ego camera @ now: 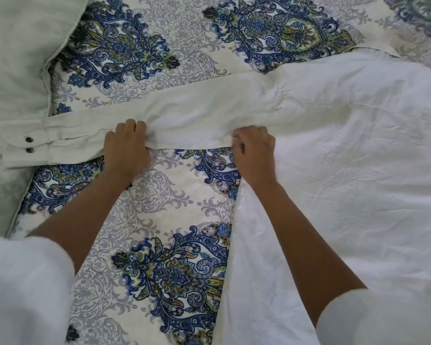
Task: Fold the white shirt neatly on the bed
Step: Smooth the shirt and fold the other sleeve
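Together, left hand [126,150] and right hand [255,155] grip the shirt sleeve [197,115], cuff [23,143] overlapping pale cloth [10,58].

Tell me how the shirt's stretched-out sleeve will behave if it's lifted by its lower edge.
Probably floppy: the sleeve lies flat and puckers where the left hand and right hand grip it, so it should sag between them. It is likely light, being thin cloth. The doubled, buttoned cuff looks stiffer and may dangle as a weight.
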`<state>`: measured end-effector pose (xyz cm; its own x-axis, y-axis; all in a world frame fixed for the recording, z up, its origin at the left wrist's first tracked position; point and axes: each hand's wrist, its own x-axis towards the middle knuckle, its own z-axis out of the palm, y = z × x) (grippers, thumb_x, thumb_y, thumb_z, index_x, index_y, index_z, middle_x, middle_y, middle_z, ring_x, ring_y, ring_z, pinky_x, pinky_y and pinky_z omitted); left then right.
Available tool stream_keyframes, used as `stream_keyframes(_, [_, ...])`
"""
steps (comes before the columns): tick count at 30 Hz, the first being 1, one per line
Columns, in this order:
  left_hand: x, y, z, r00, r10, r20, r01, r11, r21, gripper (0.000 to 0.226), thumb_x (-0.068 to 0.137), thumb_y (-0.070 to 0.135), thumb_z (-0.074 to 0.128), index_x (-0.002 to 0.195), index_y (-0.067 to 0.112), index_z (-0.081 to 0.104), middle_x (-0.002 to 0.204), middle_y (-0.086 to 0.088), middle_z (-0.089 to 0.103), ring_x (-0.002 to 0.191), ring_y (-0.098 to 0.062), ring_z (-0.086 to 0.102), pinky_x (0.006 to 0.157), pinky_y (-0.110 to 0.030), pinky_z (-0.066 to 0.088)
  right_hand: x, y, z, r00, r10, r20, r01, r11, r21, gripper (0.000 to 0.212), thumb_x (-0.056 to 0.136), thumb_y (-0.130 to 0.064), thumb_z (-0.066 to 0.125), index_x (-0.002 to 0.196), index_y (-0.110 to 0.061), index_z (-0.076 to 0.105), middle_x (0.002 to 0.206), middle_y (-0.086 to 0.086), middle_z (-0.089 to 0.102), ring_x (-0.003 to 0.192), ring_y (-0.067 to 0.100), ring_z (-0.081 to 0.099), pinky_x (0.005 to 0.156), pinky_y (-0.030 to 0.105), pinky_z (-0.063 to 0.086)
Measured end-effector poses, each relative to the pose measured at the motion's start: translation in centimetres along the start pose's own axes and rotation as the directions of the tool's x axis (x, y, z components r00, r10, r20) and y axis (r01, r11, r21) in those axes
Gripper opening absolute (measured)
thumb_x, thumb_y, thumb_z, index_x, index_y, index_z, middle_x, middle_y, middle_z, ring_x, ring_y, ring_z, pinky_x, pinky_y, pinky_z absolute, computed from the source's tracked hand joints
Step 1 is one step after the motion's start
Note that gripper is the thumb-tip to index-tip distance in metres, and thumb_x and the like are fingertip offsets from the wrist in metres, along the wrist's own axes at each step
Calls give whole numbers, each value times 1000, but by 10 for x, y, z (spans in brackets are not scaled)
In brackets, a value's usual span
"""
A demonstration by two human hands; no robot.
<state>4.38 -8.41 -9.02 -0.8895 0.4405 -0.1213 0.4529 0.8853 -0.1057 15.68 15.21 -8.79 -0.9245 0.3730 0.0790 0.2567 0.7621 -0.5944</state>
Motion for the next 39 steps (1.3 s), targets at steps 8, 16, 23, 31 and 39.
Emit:
stream_keyframes(8, [35, 124, -21, 916, 260, -306, -322, 931, -174, 37, 85, 33, 39, 96, 7, 61, 96, -12, 59, 86, -28, 55, 72, -37, 39, 18, 55, -35, 925, 357, -131, -353, 934, 47, 29, 91, -6, 43, 113, -7, 62, 121, 7, 60, 120, 23, 46, 100, 31, 36])
stream_keyframes(16, [137, 170, -27, 998, 32, 57, -16, 965, -260, 43, 94, 30, 46, 128, 4, 43, 133, -17, 40, 121, -35, 40, 95, -46, 37, 19, 68, -17, 979, 154, -136, -179, 965, -191, 44, 93, -25, 35, 125, -1, 53, 138, 20, 47, 134, 35, 38, 108, 45, 30])
stream_keyframes(23, [173, 165, -48, 997, 17, 69, 9, 936, -351, 22, 92, 8, 42, 108, 7, 57, 119, -11, 52, 108, -32, 53, 85, -42, 44, 15, 77, -4, 984, 174, 33, -158, 945, -287, 60, 94, -37, 16, 142, -8, 36, 153, 14, 29, 144, 28, 19, 117, 41, 15])
stream_keyframes(31, [72, 229, -23, 984, 171, -50, -177, 890, -420, 52, 99, 24, 31, 146, 4, 22, 155, -15, 18, 144, -27, 15, 116, -42, 15, 26, 78, -8, 962, 251, 111, -206, 928, -311, 60, 97, -38, 8, 150, -9, 9, 159, 12, -3, 147, 24, -7, 119, 41, -3])
stream_keyframes(39, [58, 168, 2, 982, 184, 48, -175, 973, -150, 59, 99, 43, 10, 150, 14, 3, 159, -4, 0, 146, -22, -4, 116, -44, -6, 30, 116, -27, 901, 431, 43, -361, 802, -476, 56, 101, -42, 12, 150, -20, -1, 159, 1, -9, 146, 23, -13, 117, 45, -6])
